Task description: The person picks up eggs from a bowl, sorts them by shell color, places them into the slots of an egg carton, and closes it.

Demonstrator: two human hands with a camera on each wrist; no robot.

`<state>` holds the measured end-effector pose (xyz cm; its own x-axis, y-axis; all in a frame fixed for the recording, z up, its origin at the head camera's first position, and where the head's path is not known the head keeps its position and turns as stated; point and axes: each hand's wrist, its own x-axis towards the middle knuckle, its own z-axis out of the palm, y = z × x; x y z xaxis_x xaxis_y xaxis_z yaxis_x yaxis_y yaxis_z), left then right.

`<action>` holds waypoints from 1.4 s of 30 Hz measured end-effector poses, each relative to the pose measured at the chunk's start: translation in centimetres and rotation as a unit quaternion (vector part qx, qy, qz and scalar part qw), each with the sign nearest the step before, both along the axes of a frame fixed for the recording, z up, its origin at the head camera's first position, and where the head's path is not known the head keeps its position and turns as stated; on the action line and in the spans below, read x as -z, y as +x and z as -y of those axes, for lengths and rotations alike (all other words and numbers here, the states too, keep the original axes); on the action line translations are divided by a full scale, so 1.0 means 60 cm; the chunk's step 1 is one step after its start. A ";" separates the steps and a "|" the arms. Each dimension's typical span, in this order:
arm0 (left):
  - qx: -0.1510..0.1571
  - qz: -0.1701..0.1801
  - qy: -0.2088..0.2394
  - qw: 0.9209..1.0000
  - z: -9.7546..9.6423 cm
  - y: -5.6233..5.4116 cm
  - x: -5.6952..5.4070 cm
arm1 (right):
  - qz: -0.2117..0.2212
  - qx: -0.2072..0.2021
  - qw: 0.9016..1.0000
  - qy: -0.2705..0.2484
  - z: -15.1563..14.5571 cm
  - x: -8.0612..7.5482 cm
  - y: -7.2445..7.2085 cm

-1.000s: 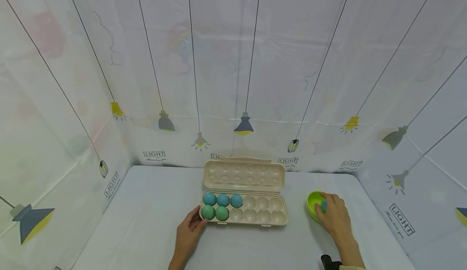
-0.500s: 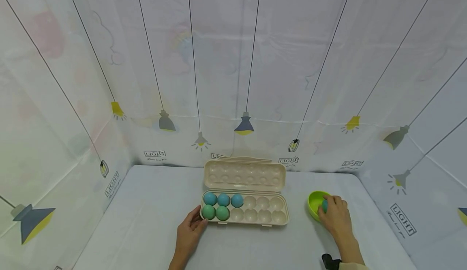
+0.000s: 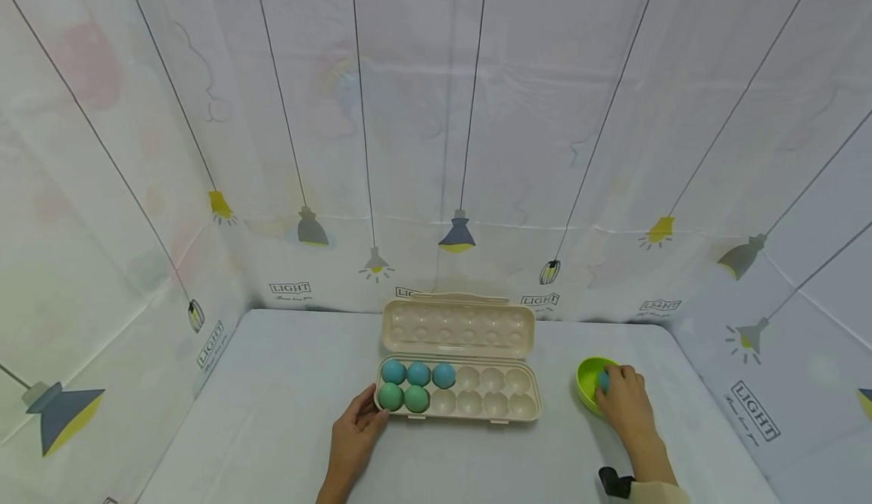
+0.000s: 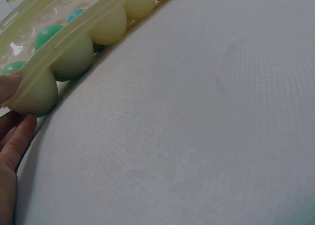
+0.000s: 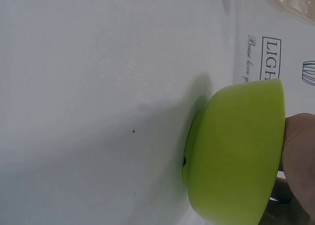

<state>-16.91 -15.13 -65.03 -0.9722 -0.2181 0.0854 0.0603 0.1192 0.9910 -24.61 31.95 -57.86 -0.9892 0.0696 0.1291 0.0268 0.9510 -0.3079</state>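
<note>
A beige egg carton (image 3: pixel 524 407) lies with its lid raised. Three blue balls (image 3: pixel 418 373) sit in its back row and two green balls (image 3: pixel 416 399) in its front row, all toward the left end. My left hand (image 3: pixel 353 437) grips the carton's left front corner; in the left wrist view its thumb is over the rim and its fingers are below. On the right, my right hand (image 3: pixel 628 406) reaches into a green bowl (image 3: pixel 587 398), thumb and fingers around another blue ball (image 3: pixel 602 381). The right wrist view shows the bowl's outer wall, the ball hidden behind it.
The carton and bowl stand on a white-covered table (image 3: pixel 272 383), with a gap of table between them. The raised carton lid (image 3: pixel 458 328) leans near the back edge. A printed cloth wall (image 3: pixel 436 110) rises behind and at both sides.
My right hand stays in the bowl, its fingers shifting slightly around the blue ball, which now shows a bit farther back. My left hand and the carton hold still.
</note>
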 end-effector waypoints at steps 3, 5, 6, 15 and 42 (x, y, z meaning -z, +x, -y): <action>-0.001 0.000 0.000 1.000 0.000 0.000 0.000 | 0.017 -0.004 1.000 -0.007 0.000 -0.001 -0.004; -0.001 0.000 0.000 1.000 0.000 0.000 0.000 | 0.018 -0.012 1.000 -0.013 0.000 0.000 -0.006; -0.001 0.000 0.001 1.000 0.000 0.000 0.000 | 0.016 -0.016 1.000 -0.016 -0.001 0.001 -0.007; 0.001 -0.004 0.003 1.000 0.000 -0.001 0.004 | 0.027 -0.027 0.999 -0.038 -0.002 0.005 -0.017; 0.001 -0.004 0.002 1.000 0.001 -0.002 0.003 | 0.011 -0.010 0.999 -0.044 -0.002 0.001 -0.015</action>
